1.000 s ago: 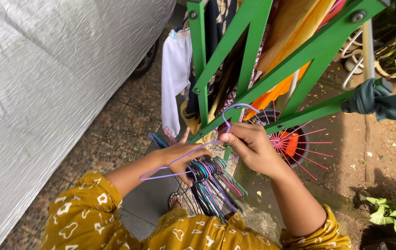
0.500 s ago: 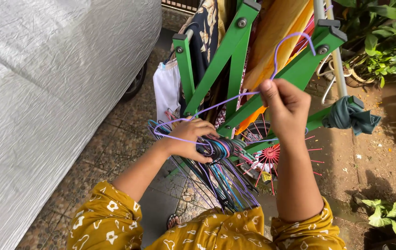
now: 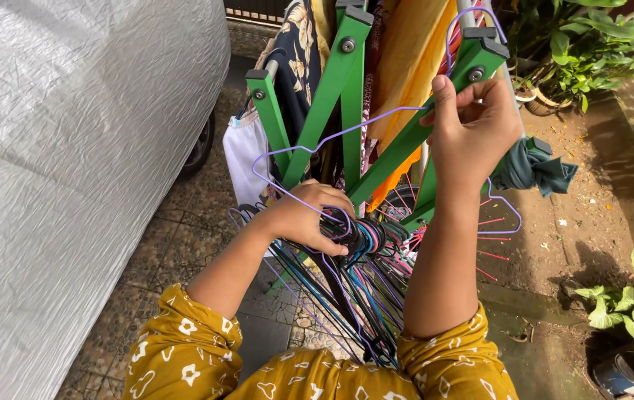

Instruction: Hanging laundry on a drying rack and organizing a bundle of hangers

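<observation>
- Green drying rack (image 3: 346, 96) stands centre, far, draped with clothes (image 3: 406, 59).
- Bundle of hangers (image 3: 365, 237) hangs from its near end.
- Tiled floor (image 3: 183, 237) below; covered car (image 3: 57, 148) at left, plants (image 3: 591, 44) on the right.

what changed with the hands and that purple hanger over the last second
The right hand lifted the thin purple wire hanger up and away from the bunch of coloured wire hangers, raising its hook to the top of the green metal drying rack. The left hand kept its grip on the bunch, low by the rack. The grey car cover is unchanged.
</observation>
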